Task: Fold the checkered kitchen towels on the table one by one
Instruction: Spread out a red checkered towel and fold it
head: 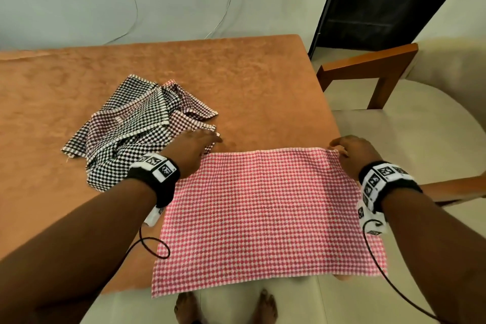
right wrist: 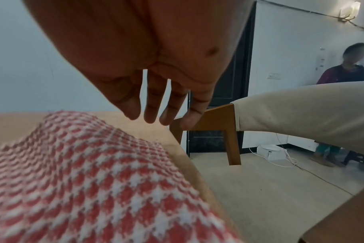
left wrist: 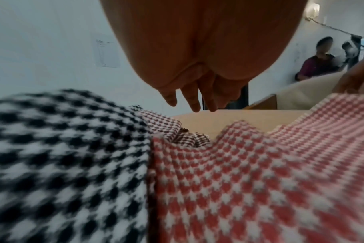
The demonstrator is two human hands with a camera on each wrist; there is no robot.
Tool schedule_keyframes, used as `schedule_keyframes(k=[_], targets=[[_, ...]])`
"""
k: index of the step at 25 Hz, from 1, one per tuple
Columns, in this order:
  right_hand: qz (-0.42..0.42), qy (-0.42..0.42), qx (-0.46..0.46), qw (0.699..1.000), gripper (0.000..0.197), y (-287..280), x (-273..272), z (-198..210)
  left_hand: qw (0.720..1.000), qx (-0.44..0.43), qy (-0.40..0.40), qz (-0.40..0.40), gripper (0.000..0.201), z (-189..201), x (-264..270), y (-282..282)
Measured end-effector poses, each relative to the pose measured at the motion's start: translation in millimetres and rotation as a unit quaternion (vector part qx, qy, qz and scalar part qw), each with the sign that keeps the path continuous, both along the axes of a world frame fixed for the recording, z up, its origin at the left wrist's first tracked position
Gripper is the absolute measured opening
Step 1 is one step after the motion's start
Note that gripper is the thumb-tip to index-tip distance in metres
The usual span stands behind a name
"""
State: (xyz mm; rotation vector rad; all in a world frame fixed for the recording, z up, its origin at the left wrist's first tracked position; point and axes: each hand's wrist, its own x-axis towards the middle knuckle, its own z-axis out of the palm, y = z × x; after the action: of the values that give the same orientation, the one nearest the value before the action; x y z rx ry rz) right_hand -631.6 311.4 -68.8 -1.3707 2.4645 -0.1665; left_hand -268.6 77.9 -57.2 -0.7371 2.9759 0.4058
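Red towel (head: 265, 216) flat on worktop (head: 236, 79), near edge overhanging. Left hand (head: 196, 146) and right hand (head: 352, 151) at far corners, fingers relaxed, gripping nothing. Crumpled black/maroon towels (head: 136, 126) touch the left corner; chair (head: 373, 71) right.

Both hands (head: 196, 143) (head: 352, 151) extended, fingers (right wrist: 150, 106) loose

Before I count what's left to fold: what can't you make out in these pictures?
- Head view: how many towels make up the crumpled dark pile; they overlap.
- Head view: left hand fingertips blurred; contact with the red towel unclear.
- Left wrist view: near cloth blurred.
- Right wrist view: right hand hovers; towel corner hidden.
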Motion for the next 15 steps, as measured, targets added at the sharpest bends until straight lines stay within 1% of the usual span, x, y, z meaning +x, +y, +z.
schedule_keyframes(k=[2,4,5,7,10,11,13,15], targets=[[0.017,0.004,0.053,0.998,0.037,-6,2,-6,0.997,0.013,-0.072,-0.007,0.052,-10,-15,-5],[0.027,0.011,0.110,0.994,0.041,-9,3,-10,0.993,0.031,-0.113,0.016,0.053,-19,-19,-11],[0.030,0.016,0.130,0.991,0.042,-8,2,-11,0.991,0.027,-0.124,0.028,0.052,-21,-18,-14],[0.026,0.024,0.141,0.989,0.042,-8,-3,-11,0.989,-0.032,-0.140,0.017,0.047,-26,-10,-28],[0.022,0.061,0.143,0.988,0.038,-9,-12,-13,0.984,-0.116,-0.131,-0.043,0.026,-25,4,-45],[0.020,0.072,0.147,0.986,0.036,-9,-15,-14,0.979,-0.137,-0.139,-0.052,0.022,-23,8,-50],[0.009,0.083,0.145,0.986,0.028,-9,-17,-17,0.971,-0.169,-0.164,-0.047,0.023,-18,16,-60],[-0.003,0.071,0.123,0.990,0.019,-6,-19,-21,0.960,-0.196,-0.199,-0.026,0.025,-14,28,-69]])
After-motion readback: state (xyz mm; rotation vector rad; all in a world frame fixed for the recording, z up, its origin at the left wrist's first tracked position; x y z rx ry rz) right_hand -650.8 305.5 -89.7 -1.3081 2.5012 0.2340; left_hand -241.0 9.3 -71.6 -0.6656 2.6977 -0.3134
